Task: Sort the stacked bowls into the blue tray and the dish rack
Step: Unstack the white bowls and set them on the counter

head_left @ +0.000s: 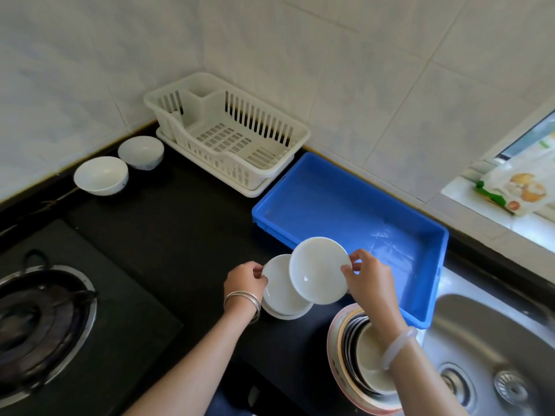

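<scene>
My right hand (368, 277) pinches the rim of a small white bowl (318, 270), tilted and lifted over the near left corner of the blue tray (339, 187). My left hand (244, 280) grips the left rim of a short stack of white bowls (280, 295) on the black counter. The blue tray has nothing in it. The white dish rack (228, 136) stands behind it in the corner, also with nothing inside. A second stack of mixed bowls (354, 364), pink rimmed on the outside with metal and cream ones inside, sits under my right forearm.
Two white bowls (101, 175) (141, 152) stand apart on the counter left of the rack. A gas burner (39, 322) is at the left. A steel sink (492, 349) lies at the right. A food packet (510, 187) rests on the window sill.
</scene>
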A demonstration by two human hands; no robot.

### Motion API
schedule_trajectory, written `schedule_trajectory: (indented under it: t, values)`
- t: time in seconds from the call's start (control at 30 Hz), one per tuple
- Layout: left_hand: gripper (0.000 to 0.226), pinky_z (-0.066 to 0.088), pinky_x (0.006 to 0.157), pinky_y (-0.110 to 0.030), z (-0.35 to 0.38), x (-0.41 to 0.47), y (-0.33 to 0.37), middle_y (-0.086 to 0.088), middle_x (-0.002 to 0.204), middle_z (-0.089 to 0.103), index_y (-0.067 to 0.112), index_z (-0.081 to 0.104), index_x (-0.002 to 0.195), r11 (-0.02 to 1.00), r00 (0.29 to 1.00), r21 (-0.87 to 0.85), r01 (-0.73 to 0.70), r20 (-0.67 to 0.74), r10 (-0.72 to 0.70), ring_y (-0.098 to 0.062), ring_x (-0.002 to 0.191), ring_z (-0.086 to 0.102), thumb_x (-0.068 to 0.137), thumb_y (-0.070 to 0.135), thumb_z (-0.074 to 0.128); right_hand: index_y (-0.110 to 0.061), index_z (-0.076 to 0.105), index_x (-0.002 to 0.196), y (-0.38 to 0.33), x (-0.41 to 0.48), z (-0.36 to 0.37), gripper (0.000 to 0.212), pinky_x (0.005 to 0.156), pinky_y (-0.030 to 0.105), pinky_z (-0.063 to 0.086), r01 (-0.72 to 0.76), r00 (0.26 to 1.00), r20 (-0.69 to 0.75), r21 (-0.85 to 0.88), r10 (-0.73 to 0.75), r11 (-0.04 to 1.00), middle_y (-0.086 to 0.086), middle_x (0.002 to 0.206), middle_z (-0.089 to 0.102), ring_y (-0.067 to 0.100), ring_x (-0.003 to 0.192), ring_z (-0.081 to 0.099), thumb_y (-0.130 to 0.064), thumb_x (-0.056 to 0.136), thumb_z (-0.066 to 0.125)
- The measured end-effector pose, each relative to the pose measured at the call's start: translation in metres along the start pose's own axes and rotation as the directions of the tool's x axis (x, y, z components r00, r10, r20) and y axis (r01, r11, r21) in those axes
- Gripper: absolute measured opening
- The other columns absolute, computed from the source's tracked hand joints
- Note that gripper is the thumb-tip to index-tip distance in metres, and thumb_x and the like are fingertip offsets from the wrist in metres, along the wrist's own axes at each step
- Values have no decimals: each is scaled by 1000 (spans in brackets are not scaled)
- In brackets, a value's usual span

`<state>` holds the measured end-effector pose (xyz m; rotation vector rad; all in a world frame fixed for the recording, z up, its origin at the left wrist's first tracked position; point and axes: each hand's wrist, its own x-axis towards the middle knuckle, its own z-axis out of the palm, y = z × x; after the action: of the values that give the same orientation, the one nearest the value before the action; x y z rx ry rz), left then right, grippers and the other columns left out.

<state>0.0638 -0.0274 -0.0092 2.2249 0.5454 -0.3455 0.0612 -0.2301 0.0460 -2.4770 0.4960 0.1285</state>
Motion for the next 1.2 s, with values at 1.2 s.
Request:
schedule_trajectory:
  t: [1.2]
  values:
    - [28, 57, 73, -38, -181, 184, -150, -10, 98, 64, 7, 65, 101, 538, 765, -816, 213, -203, -611, -30, 88, 64, 75, -2, 64, -9, 53, 100, -240, 142, 227, 19, 53, 27, 55, -182, 908, 420, 401, -3, 898, 12, 103, 55, 32, 101, 61, 1, 86, 59]
